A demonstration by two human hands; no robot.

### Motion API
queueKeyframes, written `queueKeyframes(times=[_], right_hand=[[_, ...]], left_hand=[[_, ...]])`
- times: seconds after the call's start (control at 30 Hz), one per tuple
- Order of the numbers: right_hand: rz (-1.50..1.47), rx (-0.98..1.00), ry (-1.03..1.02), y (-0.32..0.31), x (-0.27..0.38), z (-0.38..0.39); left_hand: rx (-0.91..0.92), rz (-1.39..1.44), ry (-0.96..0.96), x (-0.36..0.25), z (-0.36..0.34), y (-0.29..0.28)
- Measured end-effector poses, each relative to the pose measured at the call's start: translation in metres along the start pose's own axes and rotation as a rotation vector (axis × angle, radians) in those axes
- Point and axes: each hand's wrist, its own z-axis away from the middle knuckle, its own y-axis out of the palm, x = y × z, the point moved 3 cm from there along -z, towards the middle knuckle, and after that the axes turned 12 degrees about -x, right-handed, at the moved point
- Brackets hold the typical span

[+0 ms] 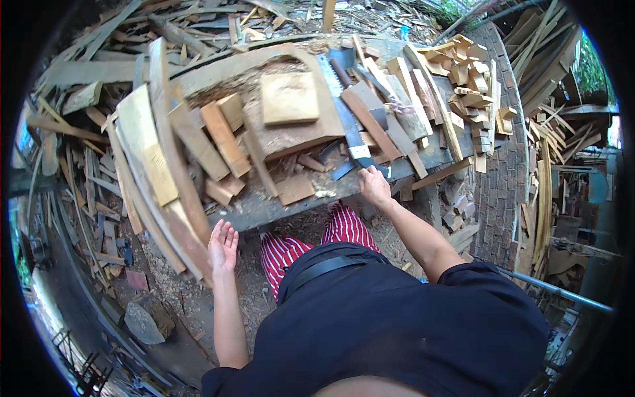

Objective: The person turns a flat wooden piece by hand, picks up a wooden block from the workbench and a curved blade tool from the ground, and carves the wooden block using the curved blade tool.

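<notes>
At the bench's front edge my right hand grips the dark handle of a hand saw, whose long blade lies away from me among loose boards. My left hand is open and empty, palm turned up and fingers apart, just off the front edge beside long curved planks on the left of the bench. Between the hands lie short offcuts, orange-brown blocks and a thick worn slab with a pale square block on it.
The workbench carries a pile of cut blocks at the right. Scrap wood surrounds it, with a stone on the floor at lower left, a brick strip and a metal pipe at right, and stacked timber beyond.
</notes>
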Motion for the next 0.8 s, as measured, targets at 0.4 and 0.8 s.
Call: queueKeyframes(times=[0.4, 0.8], right_hand=[[-0.347, -0.592, 0.335, -0.034, -0.196, -0.133], [-0.609, -0.281, 0.624, -0.009, -0.261, -0.169]], left_hand=[[0.232, -0.185, -0.074, 0.12, 0.129, 0.235], [-0.138, -0.025, 0.006, 0.122, 0.136, 0.211]])
